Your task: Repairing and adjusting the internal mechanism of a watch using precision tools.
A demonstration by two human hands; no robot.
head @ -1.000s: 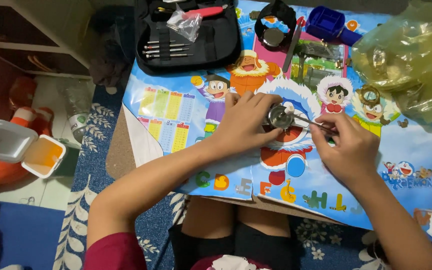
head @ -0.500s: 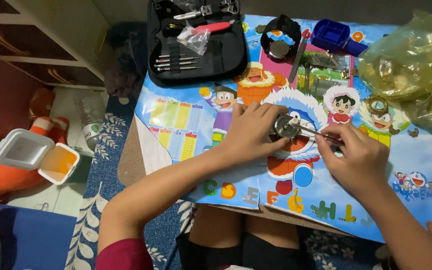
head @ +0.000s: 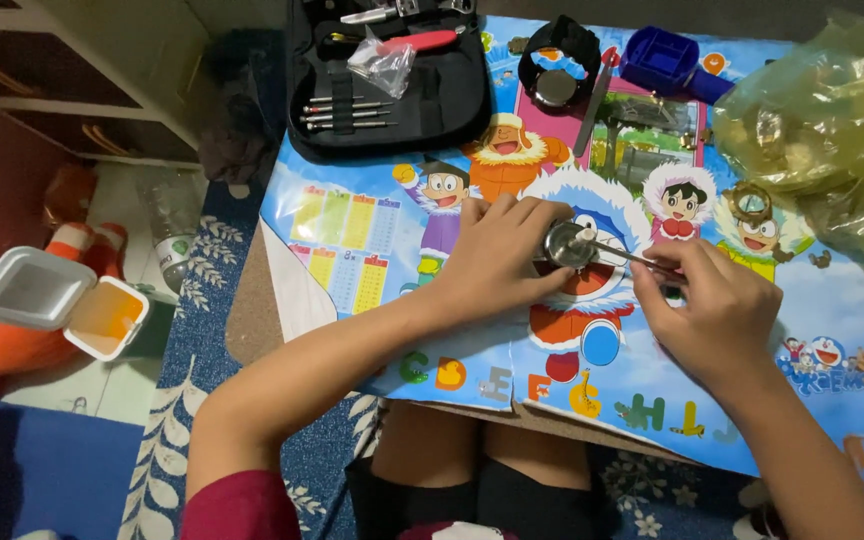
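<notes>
Cartoon-printed mat covers the low desk [head: 352,240], black tool case [head: 392,90] at the far edge. Left hand [head: 497,260] is closed around a small round metal watch case [head: 569,244], pinning it flat near mat centre. Right hand [head: 717,310] pinches a thin metal tool [head: 632,256], its long axis running left-right, tip pointing left onto the case. Case looks light, rigid, slippery and delicate; best held by the rim.

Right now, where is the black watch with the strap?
Head view: the black watch lies at the top centre of the cartoon mat, between the black tool case and the blue box.
</notes>
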